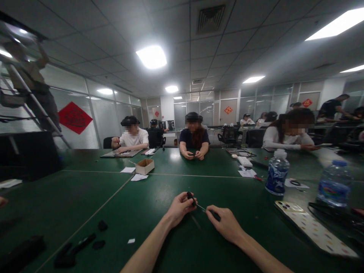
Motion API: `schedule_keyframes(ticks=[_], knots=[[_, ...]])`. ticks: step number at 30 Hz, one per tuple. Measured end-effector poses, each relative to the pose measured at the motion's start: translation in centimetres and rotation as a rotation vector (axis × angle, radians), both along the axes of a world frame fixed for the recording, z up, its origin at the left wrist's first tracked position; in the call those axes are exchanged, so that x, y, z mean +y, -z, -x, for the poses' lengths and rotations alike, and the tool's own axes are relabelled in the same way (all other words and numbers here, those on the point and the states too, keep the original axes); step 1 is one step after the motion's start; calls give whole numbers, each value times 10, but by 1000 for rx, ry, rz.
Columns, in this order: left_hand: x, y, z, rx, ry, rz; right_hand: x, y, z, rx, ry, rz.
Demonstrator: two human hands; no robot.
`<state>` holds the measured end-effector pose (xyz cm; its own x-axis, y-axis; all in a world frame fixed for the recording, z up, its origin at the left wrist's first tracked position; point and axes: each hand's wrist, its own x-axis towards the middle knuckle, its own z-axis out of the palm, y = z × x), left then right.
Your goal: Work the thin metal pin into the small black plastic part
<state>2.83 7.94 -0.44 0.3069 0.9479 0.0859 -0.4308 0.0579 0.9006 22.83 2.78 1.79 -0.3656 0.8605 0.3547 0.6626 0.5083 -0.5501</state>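
Observation:
My left hand (180, 208) is closed around a small black part (191, 198), held upright a little above the green table. In my right hand (226, 223) is a screwdriver (214, 214) with a dark handle and a thin metal shaft. The shaft points left, and its tip meets or nearly meets the black part; exact contact cannot be made out. On the table to the left lie several loose black pieces, among them a long curved one (75, 250) and a small one (102, 225). A white scrap (131, 241) lies near them.
A phone in a dotted case (315, 227), a blue-labelled bottle (277, 172) and a water bottle (334, 184) stand or lie at right. An open cardboard box (145, 167) sits ahead on the left. Co-workers sit across the table; a person stands on a ladder (40, 104) at far left.

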Motion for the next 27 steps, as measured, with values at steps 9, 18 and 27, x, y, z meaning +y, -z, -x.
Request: schedule_keyframes(ticks=[9,18,27], knots=[[4,6,0,-11,-4,-1,2,4,-1,-10,18,1],[2,3,-1,-10,2,4,1,3,0,-48,38,-2],[2,5,-2,17,7,-18,1,5,0,-50,39,-8]])
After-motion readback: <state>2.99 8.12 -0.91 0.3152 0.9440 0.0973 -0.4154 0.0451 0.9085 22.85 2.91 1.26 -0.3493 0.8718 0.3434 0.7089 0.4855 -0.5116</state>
